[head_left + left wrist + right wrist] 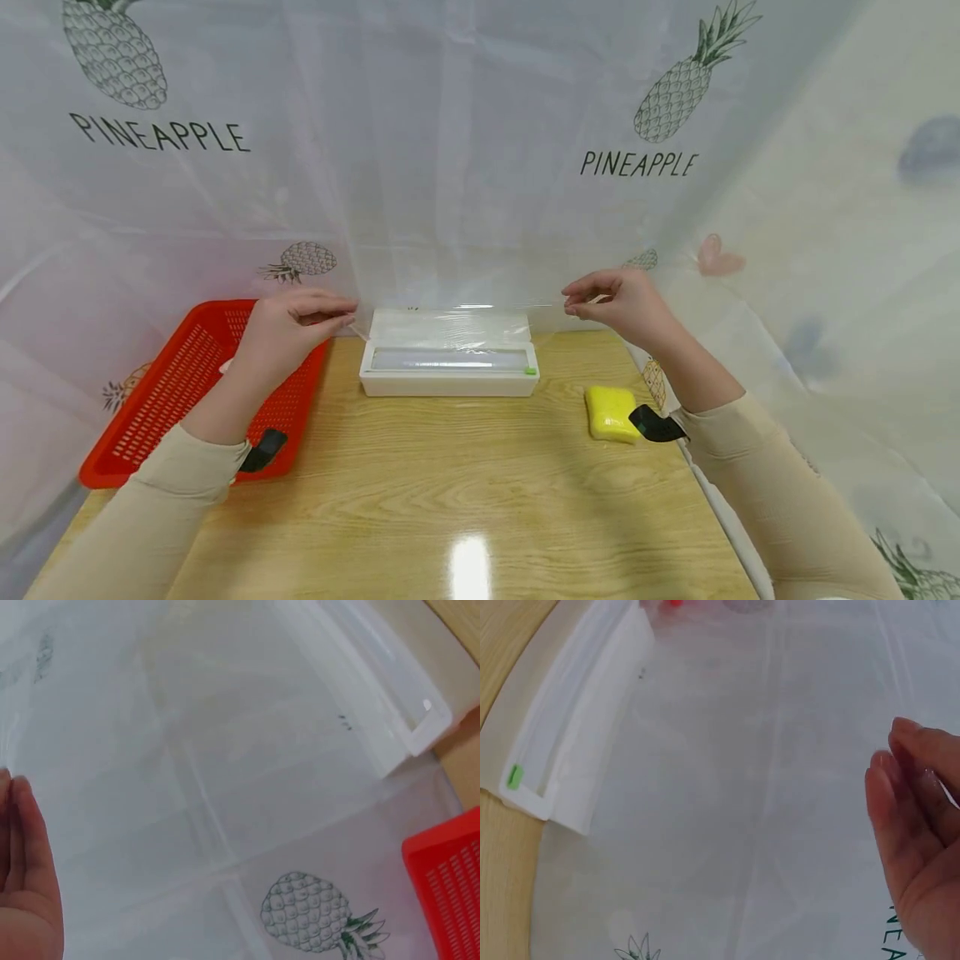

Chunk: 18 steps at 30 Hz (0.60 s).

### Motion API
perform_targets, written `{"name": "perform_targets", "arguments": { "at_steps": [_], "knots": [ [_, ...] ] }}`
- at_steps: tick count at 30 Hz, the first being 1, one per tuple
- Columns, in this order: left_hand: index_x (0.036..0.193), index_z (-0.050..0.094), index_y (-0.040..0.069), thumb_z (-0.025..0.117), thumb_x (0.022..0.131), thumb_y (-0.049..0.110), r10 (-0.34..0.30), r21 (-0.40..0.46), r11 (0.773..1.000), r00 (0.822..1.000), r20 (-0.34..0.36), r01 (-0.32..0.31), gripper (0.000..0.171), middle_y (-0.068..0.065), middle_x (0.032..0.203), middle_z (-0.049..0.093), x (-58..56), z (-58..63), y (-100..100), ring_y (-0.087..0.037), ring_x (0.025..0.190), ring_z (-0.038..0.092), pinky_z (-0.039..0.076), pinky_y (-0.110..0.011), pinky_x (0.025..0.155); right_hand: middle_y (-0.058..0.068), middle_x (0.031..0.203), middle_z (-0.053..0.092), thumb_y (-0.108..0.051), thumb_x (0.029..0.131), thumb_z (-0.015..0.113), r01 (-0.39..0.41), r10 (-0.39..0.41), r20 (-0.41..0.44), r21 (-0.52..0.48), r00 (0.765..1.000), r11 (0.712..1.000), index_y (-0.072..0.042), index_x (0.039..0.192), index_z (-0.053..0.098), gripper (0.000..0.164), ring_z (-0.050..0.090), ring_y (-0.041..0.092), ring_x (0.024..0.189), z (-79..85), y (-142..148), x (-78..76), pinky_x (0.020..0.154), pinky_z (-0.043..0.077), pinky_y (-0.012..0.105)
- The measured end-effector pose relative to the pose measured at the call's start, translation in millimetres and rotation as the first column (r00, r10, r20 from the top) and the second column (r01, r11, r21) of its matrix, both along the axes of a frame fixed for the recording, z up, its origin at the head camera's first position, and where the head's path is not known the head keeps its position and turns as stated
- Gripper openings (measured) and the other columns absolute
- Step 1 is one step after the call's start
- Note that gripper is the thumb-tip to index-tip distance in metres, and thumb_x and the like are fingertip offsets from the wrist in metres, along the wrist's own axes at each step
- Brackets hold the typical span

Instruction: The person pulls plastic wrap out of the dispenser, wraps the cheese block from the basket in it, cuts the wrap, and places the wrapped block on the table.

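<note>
A clear sheet of plastic wrap (472, 321) stretches between both raised hands above a white cling film dispenser (450, 383), whose lid stands up at the back. My left hand (288, 329) pinches the sheet's left end between thumb and fingers; in the left wrist view part of that hand (30, 885) shows at the edge. On the right, my right hand (618, 308) pinches the other end. The right wrist view has the right hand (922, 825) with fingertips close to the thumb. A green slider (530, 371) sits at the dispenser's right end.
A red perforated basket (300, 425) stands at the left of the wooden table (420, 492), under the left forearm, with something white partly seen inside. A yellow sponge-like block (611, 414) lies by the right wrist. Pineapple-printed curtains (465, 167) hang behind and beside the table.
</note>
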<state>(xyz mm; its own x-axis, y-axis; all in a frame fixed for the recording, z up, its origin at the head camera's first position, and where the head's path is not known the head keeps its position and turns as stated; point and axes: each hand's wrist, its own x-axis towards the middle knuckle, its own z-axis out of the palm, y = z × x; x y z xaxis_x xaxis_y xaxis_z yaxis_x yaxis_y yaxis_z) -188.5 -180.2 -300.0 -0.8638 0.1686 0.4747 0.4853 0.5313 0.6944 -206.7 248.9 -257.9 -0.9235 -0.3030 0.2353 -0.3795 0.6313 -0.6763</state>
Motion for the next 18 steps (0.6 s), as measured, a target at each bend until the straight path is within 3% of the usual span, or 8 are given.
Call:
{"name": "perform_targets", "arguments": {
  "at_steps": [5,9,14,16,18],
  "knots": [
    [0.103,0.077,0.007,0.075,0.084,0.0,0.05,0.059,0.997,0.996,-0.073,-0.046,0.021,-0.004,0.101,0.071,15.9,-11.4,2,0.003,0.092,0.061,0.048,-0.011,0.079,0.002,0.087,0.066,-0.009,0.088,0.074,-0.024,0.027,-0.041,0.07,0.999,0.997,-0.008,0.097,0.077,0.01,0.06,0.017,0.085,-7.4,1,12.3,0.074,0.053,0.024],
    [0.106,0.076,0.008,0.076,0.083,0.001,0.081,0.053,0.996,0.992,-0.091,-0.077,0.024,-0.002,0.099,0.071,27.1,-13.9,3,0.002,0.088,0.061,0.047,-0.009,0.078,0.001,0.089,0.067,-0.009,0.087,0.074,-0.065,0.067,-0.053,0.052,0.996,0.997,-0.011,0.09,0.077,0.005,0.059,0.015,0.087,-13.6,6,20.5,0.076,0.05,0.025],
    [0.098,0.079,0.014,0.078,0.083,0.007,0.114,0.003,0.993,0.993,-0.029,-0.114,0.016,0.005,0.095,0.068,36.2,-16.7,-3,-0.002,0.092,0.055,0.045,-0.008,0.074,0.008,0.105,0.069,-0.004,0.088,0.072,-0.159,0.155,-0.05,-0.091,0.987,0.983,-0.009,0.091,0.075,0.007,0.059,0.012,0.104,-27.9,9,24.8,0.094,0.045,0.021],
    [0.095,0.078,0.015,0.077,0.083,0.008,0.088,0.008,0.996,0.996,0.016,-0.089,0.014,0.007,0.095,0.067,37.8,-19.1,-7,-0.003,0.095,0.055,0.044,-0.007,0.078,0.01,0.111,0.069,-0.001,0.089,0.069,-0.196,0.196,-0.021,-0.179,0.98,0.964,-0.006,0.091,0.074,0.007,0.059,0.012,0.11,-35.5,11,26.5,0.098,0.043,0.021],
    [0.093,0.078,0.013,0.076,0.084,0.004,0.023,0.032,0.999,0.999,0.038,-0.024,0.013,0.006,0.098,0.067,37.4,-22.5,-10,-0.004,0.099,0.056,0.045,-0.009,0.083,0.009,0.115,0.069,0.0,0.092,0.066,-0.228,0.238,0.011,-0.254,0.971,0.94,-0.005,0.091,0.073,0.008,0.06,0.013,0.114,-42.9,12,28.9,0.096,0.045,0.023]
  ]
}}
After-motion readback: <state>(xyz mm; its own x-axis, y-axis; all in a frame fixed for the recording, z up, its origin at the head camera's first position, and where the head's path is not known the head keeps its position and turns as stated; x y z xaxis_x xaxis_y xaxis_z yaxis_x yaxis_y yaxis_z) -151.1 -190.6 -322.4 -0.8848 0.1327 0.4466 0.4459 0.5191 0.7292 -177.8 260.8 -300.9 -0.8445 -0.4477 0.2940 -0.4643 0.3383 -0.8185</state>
